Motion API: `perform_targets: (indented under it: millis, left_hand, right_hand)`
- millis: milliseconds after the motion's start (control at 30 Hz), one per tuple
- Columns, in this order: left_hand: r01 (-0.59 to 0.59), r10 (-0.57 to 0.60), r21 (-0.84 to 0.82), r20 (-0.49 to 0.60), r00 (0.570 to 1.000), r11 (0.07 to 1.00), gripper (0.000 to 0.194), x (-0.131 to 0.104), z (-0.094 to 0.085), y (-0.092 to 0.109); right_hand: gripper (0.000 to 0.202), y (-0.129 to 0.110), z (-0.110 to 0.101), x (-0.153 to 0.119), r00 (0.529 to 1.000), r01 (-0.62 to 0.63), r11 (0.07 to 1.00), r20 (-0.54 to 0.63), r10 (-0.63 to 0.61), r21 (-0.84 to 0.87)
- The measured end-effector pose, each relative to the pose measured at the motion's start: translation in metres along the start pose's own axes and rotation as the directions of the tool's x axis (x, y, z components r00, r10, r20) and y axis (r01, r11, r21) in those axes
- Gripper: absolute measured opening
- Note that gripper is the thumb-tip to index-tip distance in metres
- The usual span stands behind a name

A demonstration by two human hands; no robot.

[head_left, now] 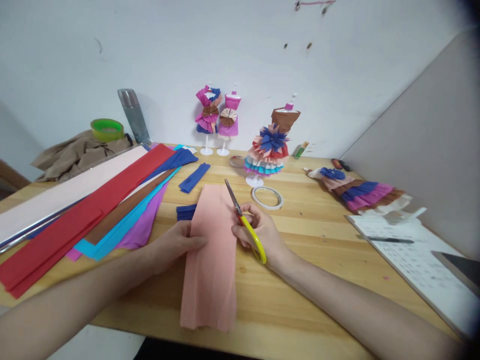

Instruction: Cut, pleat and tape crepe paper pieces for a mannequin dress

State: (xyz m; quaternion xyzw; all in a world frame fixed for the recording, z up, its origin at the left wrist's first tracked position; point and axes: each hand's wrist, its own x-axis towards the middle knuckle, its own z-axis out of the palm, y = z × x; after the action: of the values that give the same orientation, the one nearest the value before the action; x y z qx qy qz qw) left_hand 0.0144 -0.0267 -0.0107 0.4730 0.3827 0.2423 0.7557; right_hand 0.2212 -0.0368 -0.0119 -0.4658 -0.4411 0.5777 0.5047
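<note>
A long strip of pink crepe paper (pixel 212 270) stands out above the wooden table, its lower end near the front edge. My left hand (pixel 180 246) pinches its left side, thumb on top. Yellow-handled scissors (pixel 252 235) are in my right hand (pixel 260 232), blades closed or nearly so and pointing away from me. That hand's fingers are at the right edge of the paper; whether they also grip it I cannot tell. Dark blue folded paper (pixel 185 212) lies partly under the pink strip, and another blue piece (pixel 194 178) rests just beyond.
Red (pixel 93 210), blue, brown and purple paper strips spread across the left. Small dress forms in paper dresses (pixel 273 140) stand along the wall. A tape roll (pixel 267 197) lies behind my right hand. At right are a paper dress (pixel 360 192), a pen and a printed white sheet (pixel 408 270).
</note>
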Motion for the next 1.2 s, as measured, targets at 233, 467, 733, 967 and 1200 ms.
perform_targets:
  millis: [233,467,733,967,1200]
  left_hand:
    - [-0.138,0.151,0.162,-0.070,0.986,0.977,0.029,0.001,-0.005,0.010]
    - [-0.300,0.334,0.216,-0.138,0.933,0.929,0.040,-0.005,-0.014,0.023]
    - [-0.317,0.312,-0.029,-0.112,0.943,0.948,0.039,-0.014,-0.034,0.033]
    - [-0.296,0.286,-0.093,-0.107,0.952,0.951,0.046,-0.010,-0.035,0.038]
    - [-0.313,0.391,0.332,-0.201,0.898,0.890,0.044,-0.007,-0.042,0.086]
  right_hand:
    - [0.046,-0.006,0.005,0.003,0.999,-0.019,1.000,0.041,0.018,0.025]
    - [0.048,-0.029,0.026,0.014,0.995,0.064,0.997,0.079,-0.061,-0.042]
    - [0.044,-0.046,0.049,0.030,0.985,0.113,0.991,0.136,-0.102,-0.073]
    - [0.039,-0.054,0.050,0.037,0.957,0.181,0.978,0.247,-0.151,-0.100]
    - [0.048,-0.069,0.020,0.053,0.957,0.248,0.951,0.201,-0.210,-0.185]
